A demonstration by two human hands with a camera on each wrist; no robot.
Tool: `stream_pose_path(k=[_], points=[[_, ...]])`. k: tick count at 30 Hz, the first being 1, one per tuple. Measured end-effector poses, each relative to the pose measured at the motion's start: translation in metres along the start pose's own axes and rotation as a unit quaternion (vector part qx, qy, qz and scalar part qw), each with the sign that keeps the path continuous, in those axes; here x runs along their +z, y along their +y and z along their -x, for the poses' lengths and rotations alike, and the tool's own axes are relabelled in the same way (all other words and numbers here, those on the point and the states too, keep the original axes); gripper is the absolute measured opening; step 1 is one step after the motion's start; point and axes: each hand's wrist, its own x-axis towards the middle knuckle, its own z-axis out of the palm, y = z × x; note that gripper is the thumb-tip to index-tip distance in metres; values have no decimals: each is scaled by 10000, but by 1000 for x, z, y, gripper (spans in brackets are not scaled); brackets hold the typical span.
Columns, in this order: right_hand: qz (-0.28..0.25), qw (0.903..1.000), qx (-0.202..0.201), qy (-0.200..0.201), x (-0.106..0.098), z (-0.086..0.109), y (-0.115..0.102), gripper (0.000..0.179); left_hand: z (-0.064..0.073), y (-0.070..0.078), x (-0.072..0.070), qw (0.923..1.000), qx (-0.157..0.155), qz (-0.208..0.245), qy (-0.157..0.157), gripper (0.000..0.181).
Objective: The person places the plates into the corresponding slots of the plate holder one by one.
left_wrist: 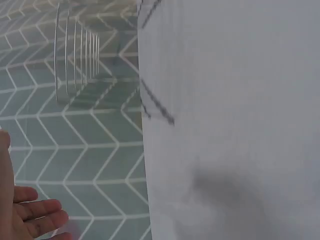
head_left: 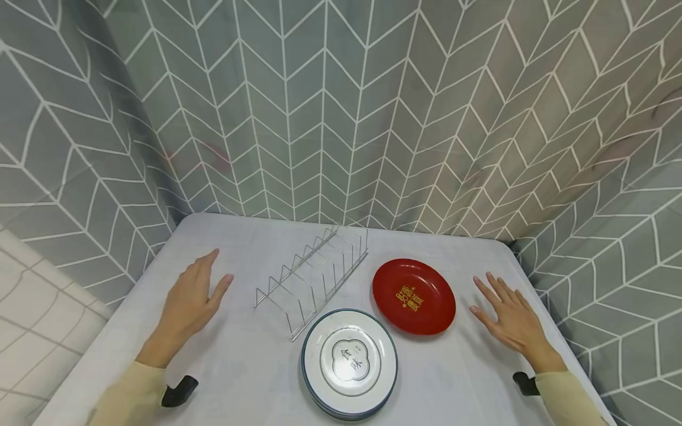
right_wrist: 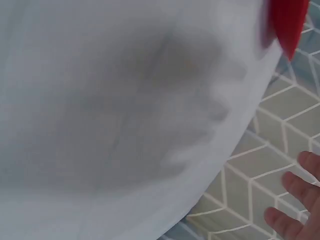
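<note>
- The left hand (head_left: 189, 299) is hovering over the tabletop (head_left: 240, 367), left of the rack (head_left: 311, 287); its fingers are stretching forward and its thumb is standing apart from them.
- The right hand (head_left: 508, 319) is hovering right of the red plate (head_left: 412, 296), nearest to it, with fingers and thumb spreading apart.
- The rack is standing on the tabletop between the left hand and the red plate, its wire hoops lining up in a slanting row.
- The red plate is lying right of the rack, showing gold characters.
- The white plates (head_left: 348, 364) are sitting stacked near the rack's closer end, just beside the red plate; the top one is showing dark characters inside a ring.
- A grey patterned curtain (head_left: 341, 118) is hanging behind the tabletop.
</note>
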Motion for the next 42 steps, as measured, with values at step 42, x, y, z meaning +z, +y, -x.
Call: stream_pose_path(k=[42], points=[[-3869,9108,412,-1381,40,5,-182,45,44,52,95,9904,549,1232,319,114]])
